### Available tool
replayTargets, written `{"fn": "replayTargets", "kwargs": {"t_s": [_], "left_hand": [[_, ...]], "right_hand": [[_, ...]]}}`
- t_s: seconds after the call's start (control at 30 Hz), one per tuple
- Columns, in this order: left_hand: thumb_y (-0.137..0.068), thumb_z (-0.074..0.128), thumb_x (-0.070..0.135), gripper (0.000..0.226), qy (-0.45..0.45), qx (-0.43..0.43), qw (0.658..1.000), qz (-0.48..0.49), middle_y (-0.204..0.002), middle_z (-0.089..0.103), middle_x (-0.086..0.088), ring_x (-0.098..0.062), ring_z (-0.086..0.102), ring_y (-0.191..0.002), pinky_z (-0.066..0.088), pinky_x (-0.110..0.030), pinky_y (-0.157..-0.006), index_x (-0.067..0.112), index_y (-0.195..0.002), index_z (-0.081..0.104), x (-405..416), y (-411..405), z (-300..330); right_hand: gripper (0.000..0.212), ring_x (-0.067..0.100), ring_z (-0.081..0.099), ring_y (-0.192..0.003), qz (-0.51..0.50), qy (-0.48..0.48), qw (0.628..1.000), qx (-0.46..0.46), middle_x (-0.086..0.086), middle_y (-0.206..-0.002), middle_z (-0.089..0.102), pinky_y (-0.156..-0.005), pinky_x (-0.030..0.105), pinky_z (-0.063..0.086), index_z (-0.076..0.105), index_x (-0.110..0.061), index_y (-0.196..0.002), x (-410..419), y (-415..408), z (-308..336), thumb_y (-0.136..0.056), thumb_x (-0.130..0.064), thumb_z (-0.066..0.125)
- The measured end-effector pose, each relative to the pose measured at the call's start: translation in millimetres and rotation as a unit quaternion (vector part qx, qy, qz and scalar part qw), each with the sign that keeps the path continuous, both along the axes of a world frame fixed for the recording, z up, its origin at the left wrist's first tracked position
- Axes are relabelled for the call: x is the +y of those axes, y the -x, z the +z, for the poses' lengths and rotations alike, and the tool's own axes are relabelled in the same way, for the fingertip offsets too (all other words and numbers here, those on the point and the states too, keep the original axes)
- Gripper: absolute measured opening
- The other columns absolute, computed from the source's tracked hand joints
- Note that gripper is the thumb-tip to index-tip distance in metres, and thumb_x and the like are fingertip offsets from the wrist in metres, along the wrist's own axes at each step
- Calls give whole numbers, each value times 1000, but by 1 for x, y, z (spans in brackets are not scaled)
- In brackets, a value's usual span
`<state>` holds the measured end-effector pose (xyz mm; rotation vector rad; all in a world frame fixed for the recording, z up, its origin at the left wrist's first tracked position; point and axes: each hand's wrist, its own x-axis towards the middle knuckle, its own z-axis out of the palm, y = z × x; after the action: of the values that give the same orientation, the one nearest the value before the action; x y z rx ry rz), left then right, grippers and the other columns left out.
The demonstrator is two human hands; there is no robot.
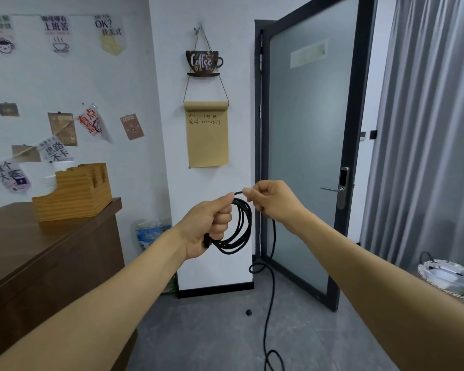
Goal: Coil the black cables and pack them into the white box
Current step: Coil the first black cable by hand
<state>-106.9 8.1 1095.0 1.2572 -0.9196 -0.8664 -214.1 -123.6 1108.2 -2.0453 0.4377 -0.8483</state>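
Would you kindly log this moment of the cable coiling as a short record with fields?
left hand: left hand grips the coiled loops of the black cable
right hand: right hand pinches the cable just right of the coil
uncoiled part: hangs from the right hand and trails onto the grey floor
white box: not in view
surroundings: brown counter at left, frosted glass door behind

One black cable [242,228], two hands, one door [308,156], one wooden organizer [73,195].
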Motion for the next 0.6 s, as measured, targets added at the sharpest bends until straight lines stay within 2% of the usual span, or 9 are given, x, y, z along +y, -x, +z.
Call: {"fn": "replayTargets", "kwargs": {"t_s": [0.17, 0.33, 0.5, 0.6], "left_hand": [[-96, 49, 27, 43, 43, 41, 990, 129, -44, 19, 11, -5, 14, -34, 14, -16, -34, 24, -58, 28, 4, -16, -3], [-95, 48, 23, 37, 75, 106, 962, 240, -38, 23, 12, -4, 16, -29, 14, -14, -31, 21, -63, 31, 12, -51, -5], [-95, 50, 22, 30, 87, 153, 936, 304, -34, 29, 11, -3, 19, -26, 17, -13, -30, 18, -67, 39, 12, -65, -7], [-94, 49, 20, 30, 92, 171, 928, 318, -34, 28, 11, -3, 18, -26, 16, -13, -30, 18, -66, 38, 13, -71, -4]], "right_hand": [[27, 10, 35, -47, -2, -59, 998, 8, -2, -56, 47, -48, 20, 32, 61, -11, -68, -8, 7, -16, -88, -28, 65], [21, 13, 43, -59, -51, -56, 997, 33, 0, -63, 51, -61, 26, 39, 64, -12, -73, -26, 20, -35, -89, -25, 63], [21, 14, 49, -58, -62, -45, 995, 69, 1, -66, 57, -62, 25, 46, 62, -13, -71, -28, 18, -38, -89, -24, 64], [21, 12, 52, -55, -29, -27, 992, 116, 1, -67, 58, -60, 22, 48, 61, -11, -76, -25, 20, -38, -92, -25, 60]]}}
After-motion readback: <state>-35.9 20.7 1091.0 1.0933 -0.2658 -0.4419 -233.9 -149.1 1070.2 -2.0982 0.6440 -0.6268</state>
